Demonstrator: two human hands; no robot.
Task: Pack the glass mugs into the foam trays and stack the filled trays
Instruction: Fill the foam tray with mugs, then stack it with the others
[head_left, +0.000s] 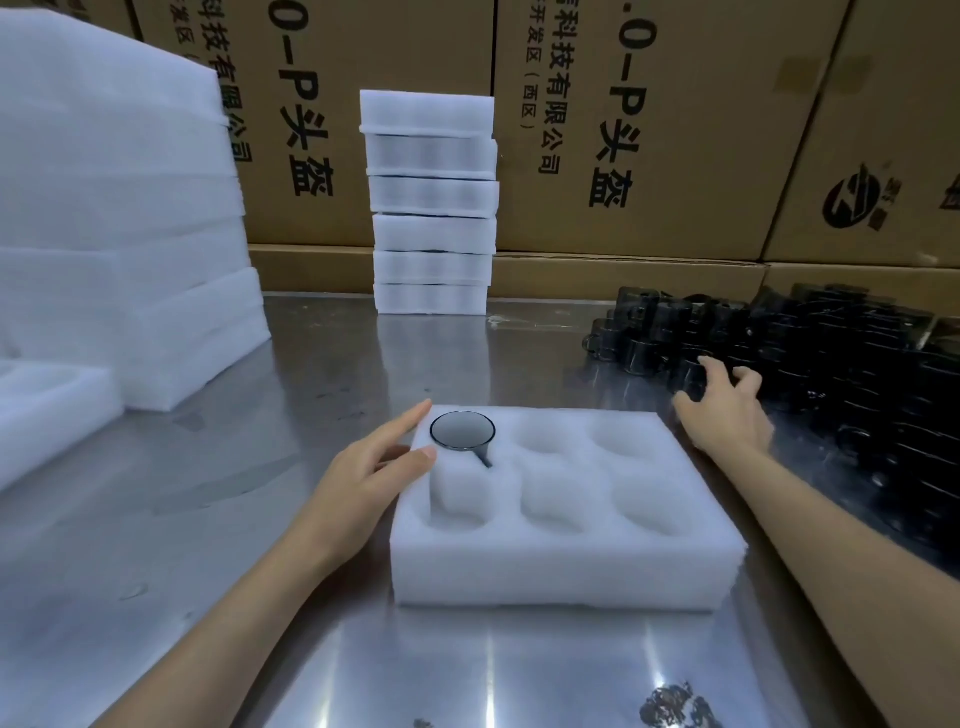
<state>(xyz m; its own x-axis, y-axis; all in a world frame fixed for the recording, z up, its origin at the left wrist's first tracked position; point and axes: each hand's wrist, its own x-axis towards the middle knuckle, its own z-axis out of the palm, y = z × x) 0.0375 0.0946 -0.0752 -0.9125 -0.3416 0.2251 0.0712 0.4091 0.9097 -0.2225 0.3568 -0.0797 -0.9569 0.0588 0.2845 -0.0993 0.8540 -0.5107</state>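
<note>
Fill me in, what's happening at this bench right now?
A person is packing dark glass mugs into a white six-pocket foam tray on the steel table. One dark mug sits in the far-left pocket; the other five pockets are empty. The left hand rests open against the tray's left edge, steadying it. The right hand reaches into the pile of dark mugs on the right, fingers curled around one. A stack of white foam trays stands behind.
</note>
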